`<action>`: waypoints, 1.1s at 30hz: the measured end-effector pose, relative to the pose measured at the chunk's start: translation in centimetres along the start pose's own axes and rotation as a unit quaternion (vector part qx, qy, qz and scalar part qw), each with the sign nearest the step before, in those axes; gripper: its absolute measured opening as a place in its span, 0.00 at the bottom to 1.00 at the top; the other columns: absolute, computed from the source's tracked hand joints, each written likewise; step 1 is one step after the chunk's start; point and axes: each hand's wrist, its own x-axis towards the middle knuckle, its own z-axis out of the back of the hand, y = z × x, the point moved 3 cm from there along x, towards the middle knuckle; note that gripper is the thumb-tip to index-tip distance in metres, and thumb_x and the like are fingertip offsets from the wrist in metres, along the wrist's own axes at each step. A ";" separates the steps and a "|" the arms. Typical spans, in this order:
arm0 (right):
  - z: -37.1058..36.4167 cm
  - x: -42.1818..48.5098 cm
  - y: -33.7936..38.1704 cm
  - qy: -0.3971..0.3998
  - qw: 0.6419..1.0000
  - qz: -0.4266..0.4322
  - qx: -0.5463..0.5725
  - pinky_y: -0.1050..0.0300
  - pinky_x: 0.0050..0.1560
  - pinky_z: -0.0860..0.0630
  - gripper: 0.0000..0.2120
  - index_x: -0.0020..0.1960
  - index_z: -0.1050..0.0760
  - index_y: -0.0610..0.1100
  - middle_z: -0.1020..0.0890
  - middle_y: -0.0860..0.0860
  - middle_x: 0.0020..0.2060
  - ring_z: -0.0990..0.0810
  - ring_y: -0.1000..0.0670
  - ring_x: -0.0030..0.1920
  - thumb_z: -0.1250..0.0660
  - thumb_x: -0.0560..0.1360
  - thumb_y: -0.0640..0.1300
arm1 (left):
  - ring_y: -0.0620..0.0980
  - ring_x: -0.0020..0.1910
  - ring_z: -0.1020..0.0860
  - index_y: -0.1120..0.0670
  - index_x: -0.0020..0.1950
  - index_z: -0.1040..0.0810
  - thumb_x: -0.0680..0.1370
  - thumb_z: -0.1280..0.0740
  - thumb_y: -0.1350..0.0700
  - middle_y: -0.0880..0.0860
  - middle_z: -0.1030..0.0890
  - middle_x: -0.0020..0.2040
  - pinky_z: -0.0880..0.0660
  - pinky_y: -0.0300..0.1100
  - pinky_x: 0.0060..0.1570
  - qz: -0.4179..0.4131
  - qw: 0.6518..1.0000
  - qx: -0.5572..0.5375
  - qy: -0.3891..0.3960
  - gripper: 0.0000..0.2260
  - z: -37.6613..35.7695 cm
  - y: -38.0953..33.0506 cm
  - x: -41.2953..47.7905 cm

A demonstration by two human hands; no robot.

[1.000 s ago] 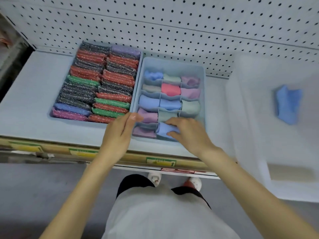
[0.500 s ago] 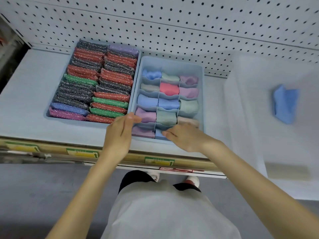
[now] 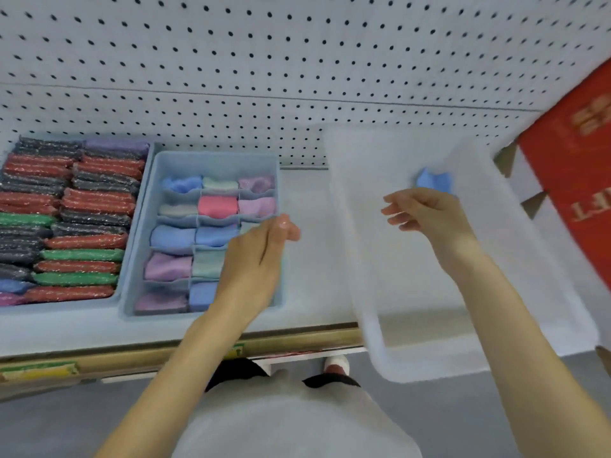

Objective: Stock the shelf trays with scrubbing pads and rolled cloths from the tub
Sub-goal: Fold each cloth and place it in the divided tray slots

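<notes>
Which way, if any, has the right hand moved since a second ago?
Yes. The right hand left the divided tray and went right, over the tub, near the blue cloth.

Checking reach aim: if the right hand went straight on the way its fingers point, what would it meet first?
Probably the tub's left wall: the right hand points its fingers leftward. The blue cloth lies behind it, off that line. Height above the rim is unclear.

There are two trays: a pad tray (image 3: 66, 308) with scrubbing pads (image 3: 86, 241), too many to count surely, and a divided tray (image 3: 215, 158) showing at least thirteen rolled cloths (image 3: 216, 206). One tub (image 3: 429, 368) holds one blue cloth (image 3: 433, 181). One red box (image 3: 568, 193).
</notes>
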 end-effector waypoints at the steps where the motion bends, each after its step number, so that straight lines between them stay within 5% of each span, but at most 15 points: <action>1: 2.5 0.4 -1.2 -0.033 0.999 -0.016 0.005 0.67 0.34 0.25 0.09 0.44 0.21 0.42 0.17 0.53 0.32 0.20 0.59 0.30 0.39 0.78 0.35 | 0.29 0.52 0.27 0.48 0.46 0.19 0.78 0.49 0.45 0.43 0.18 0.50 0.35 0.24 0.52 0.000 1.000 -0.018 0.017 0.19 -2.2 -0.9 0.1; 4: 7.9 2.3 -5.3 -0.074 0.995 -0.068 -0.001 0.68 0.32 0.25 0.04 0.48 0.22 0.38 0.18 0.52 0.30 0.21 0.59 0.28 0.35 0.76 0.34 | 0.33 0.56 0.26 0.47 0.49 0.20 0.77 0.49 0.45 0.43 0.19 0.53 0.37 0.22 0.55 0.013 0.998 -0.034 0.058 0.18 -8.2 -2.8 0.5; 6: 9.8 4.2 -8.0 -0.077 0.992 -0.096 -0.026 0.61 0.39 0.21 0.06 0.50 0.22 0.36 0.20 0.46 0.36 0.21 0.53 0.34 0.33 0.74 0.34 | 0.36 0.55 0.27 0.45 0.50 0.22 0.78 0.51 0.45 0.42 0.20 0.52 0.39 0.29 0.63 -0.001 0.998 0.014 0.066 0.18 -10.8 -4.0 1.0; 8: 10.9 6.8 -10.2 -0.092 0.985 -0.093 -0.114 0.54 0.48 0.25 0.07 0.51 0.21 0.38 0.21 0.44 0.43 0.22 0.48 0.42 0.31 0.73 0.36 | 0.30 0.52 0.29 0.43 0.50 0.25 0.79 0.53 0.46 0.37 0.22 0.50 0.48 0.34 0.70 -0.010 0.997 0.047 0.055 0.17 -12.2 -4.4 1.4; 13: 8.7 11.9 -12.8 -0.032 0.936 -0.035 -0.348 0.51 0.54 0.30 0.20 0.64 0.30 0.38 0.30 0.36 0.60 0.26 0.37 0.56 0.31 0.74 0.42 | 0.37 0.59 0.27 0.47 0.55 0.21 0.81 0.49 0.44 0.36 0.24 0.53 0.37 0.26 0.60 0.029 0.999 0.043 -0.014 0.18 -13.0 -3.2 1.3; 16: 6.7 12.6 -13.8 -0.003 0.861 -0.001 -0.508 0.48 0.55 0.31 0.22 0.66 0.34 0.40 0.32 0.39 0.63 0.30 0.38 0.60 0.35 0.77 0.48 | 0.34 0.59 0.27 0.46 0.52 0.21 0.78 0.51 0.41 0.36 0.23 0.52 0.38 0.35 0.66 0.010 0.996 0.079 -0.034 0.21 -13.3 -3.5 1.1; 18: 6.2 12.3 -13.7 -0.011 0.845 0.050 -0.532 0.48 0.53 0.31 0.17 0.64 0.32 0.40 0.30 0.40 0.62 0.30 0.38 0.58 0.38 0.77 0.44 | 0.30 0.58 0.29 0.46 0.51 0.22 0.79 0.52 0.41 0.36 0.23 0.51 0.47 0.38 0.73 -0.002 0.994 0.108 -0.035 0.20 -13.4 -3.7 1.2; 21: 5.7 11.3 -13.2 0.048 0.922 0.088 -0.374 0.54 0.45 0.30 0.05 0.52 0.27 0.41 0.24 0.44 0.49 0.26 0.42 0.49 0.37 0.76 0.37 | 0.31 0.56 0.31 0.49 0.52 0.22 0.79 0.53 0.42 0.39 0.24 0.50 0.60 0.35 0.73 -0.002 0.986 0.160 -0.048 0.22 -13.8 -4.8 1.4; 23: 5.9 9.6 -11.9 0.101 0.986 0.002 -0.132 0.61 0.35 0.33 0.05 0.42 0.29 0.44 0.25 0.49 0.37 0.27 0.47 0.40 0.36 0.73 0.36 | 0.34 0.58 0.30 0.52 0.56 0.21 0.81 0.50 0.44 0.43 0.23 0.54 0.54 0.36 0.73 0.023 0.984 0.150 -0.096 0.21 -14.4 -6.1 1.6; 24: 6.2 8.4 -10.8 0.133 0.990 -0.039 -0.008 0.62 0.34 0.35 0.05 0.40 0.30 0.44 0.26 0.50 0.35 0.29 0.49 0.37 0.36 0.71 0.37 | 0.37 0.61 0.30 0.52 0.60 0.23 0.82 0.48 0.44 0.45 0.23 0.57 0.47 0.38 0.72 0.051 0.985 0.122 -0.115 0.19 -14.8 -6.9 1.7; 27: 7.6 4.7 -7.4 0.250 0.946 -0.064 0.199 0.59 0.37 0.32 0.02 0.39 0.28 0.44 0.26 0.45 0.37 0.28 0.49 0.38 0.37 0.67 0.38 | 0.44 0.61 0.26 0.50 0.70 0.32 0.78 0.37 0.44 0.47 0.25 0.63 0.31 0.34 0.56 0.192 0.973 -0.094 -0.092 0.21 -16.0 -8.7 2.5; 29: 8.7 2.8 -5.4 0.315 0.911 -0.042 0.264 0.59 0.37 0.28 0.03 0.40 0.27 0.44 0.24 0.44 0.38 0.24 0.48 0.39 0.37 0.69 0.37 | 0.46 0.53 0.20 0.52 0.65 0.28 0.72 0.31 0.41 0.49 0.20 0.57 0.25 0.37 0.47 0.257 0.932 -0.256 -0.013 0.25 -17.0 -9.7 2.8; 33: 10.8 1.6 -3.4 0.346 0.897 -0.010 0.273 0.57 0.38 0.27 0.05 0.41 0.27 0.43 0.24 0.44 0.39 0.23 0.47 0.39 0.38 0.68 0.34 | 0.48 0.45 0.17 0.52 0.54 0.21 0.68 0.33 0.44 0.51 0.16 0.47 0.23 0.39 0.37 0.229 0.912 -0.336 0.057 0.19 -17.6 -11.4 2.7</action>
